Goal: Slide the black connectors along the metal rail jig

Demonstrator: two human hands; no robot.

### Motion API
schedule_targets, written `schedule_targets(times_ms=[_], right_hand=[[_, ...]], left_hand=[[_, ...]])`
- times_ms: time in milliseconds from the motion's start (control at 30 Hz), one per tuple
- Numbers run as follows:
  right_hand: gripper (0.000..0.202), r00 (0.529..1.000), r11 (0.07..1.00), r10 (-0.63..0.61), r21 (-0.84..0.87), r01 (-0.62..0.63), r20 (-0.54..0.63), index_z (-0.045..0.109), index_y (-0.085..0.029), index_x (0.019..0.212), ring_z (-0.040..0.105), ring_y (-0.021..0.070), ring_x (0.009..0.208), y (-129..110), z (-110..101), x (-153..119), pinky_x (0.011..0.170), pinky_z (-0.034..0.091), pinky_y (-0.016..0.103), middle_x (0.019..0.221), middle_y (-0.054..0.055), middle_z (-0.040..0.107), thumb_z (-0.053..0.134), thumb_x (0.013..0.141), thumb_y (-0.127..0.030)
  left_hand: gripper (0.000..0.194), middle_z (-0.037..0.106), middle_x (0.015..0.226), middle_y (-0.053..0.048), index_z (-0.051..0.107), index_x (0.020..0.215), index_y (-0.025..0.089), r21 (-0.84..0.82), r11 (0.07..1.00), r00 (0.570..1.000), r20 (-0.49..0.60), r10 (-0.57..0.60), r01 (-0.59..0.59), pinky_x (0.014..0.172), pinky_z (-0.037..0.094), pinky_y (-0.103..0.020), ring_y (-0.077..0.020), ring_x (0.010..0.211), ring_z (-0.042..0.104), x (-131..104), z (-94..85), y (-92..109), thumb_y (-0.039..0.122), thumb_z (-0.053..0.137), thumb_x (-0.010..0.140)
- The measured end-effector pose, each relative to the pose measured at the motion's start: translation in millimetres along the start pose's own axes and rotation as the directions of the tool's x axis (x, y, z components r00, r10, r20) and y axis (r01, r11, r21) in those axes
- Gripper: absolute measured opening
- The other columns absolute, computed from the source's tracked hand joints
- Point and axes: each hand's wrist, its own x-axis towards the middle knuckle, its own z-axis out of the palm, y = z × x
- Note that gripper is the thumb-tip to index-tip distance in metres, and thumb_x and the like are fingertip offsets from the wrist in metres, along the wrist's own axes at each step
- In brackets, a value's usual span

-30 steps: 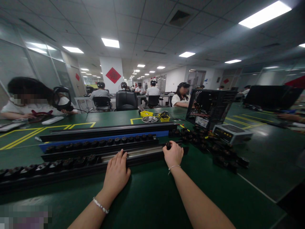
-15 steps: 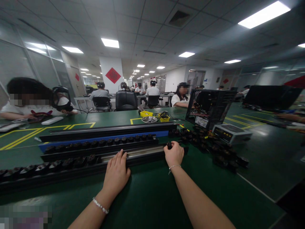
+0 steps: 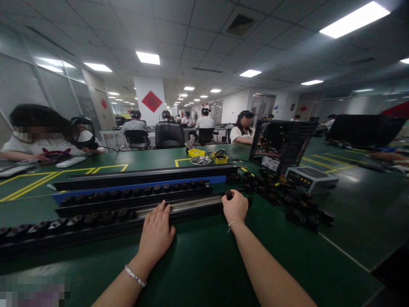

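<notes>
The front rail (image 3: pixel 194 204), a long black channel with a shiny metal floor, holds a row of dark round parts (image 3: pixel 76 221) along its left portion, while the stretch to the right of them shows bare metal. Behind it, the second rail (image 3: pixel 72 210) carries another row of similar parts, with a blue bar (image 3: pixel 217 179) just beyond. Farther back on the green table (image 3: pixel 204 264) sit a shallow metal dish (image 3: pixel 200 160) and a yellow box (image 3: pixel 196 152), and dark cables (image 3: pixel 220 152) lie over a second yellow box (image 3: pixel 221 160). The computer case (image 3: pixel 303 133) stands open, components inside. The left hand (image 3: pixel 156 228) lies palm down, fingers extended and loose over the front rail, gripping nothing visible. The right hand (image 3: pixel 235 206) is bent at the fingers, pinching a small black piece (image 3: pixel 228 195) at the rail's right end. That piece is partly covered by the fingers; whether it touches the metal floor cannot be told. The front rail's left end is cut off, and the dish's contents are too small to identify.
</notes>
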Motion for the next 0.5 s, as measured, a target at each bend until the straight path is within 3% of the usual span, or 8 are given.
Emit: schedule_targets(times_ms=[500], right_hand=[[0.035,0.999,0.999,0.03,0.011,-0.03,-0.018,0.059,-0.013,0.103,0.055,0.0266,0.094,2.0,-3.8,3.8,0.087,0.033,0.036,0.098,0.011,0.067,0.053,0.072,-0.027]], left_hand=[[0.054,0.044,0.14,-0.013,0.047,0.129,0.011,0.01,1.0,1.0,0.012,-0.007,0.007,0.102,0.033,-0.044,-0.0276,0.123,0.044,0.2,-1.8,1.0,0.022,0.043,0.076]])
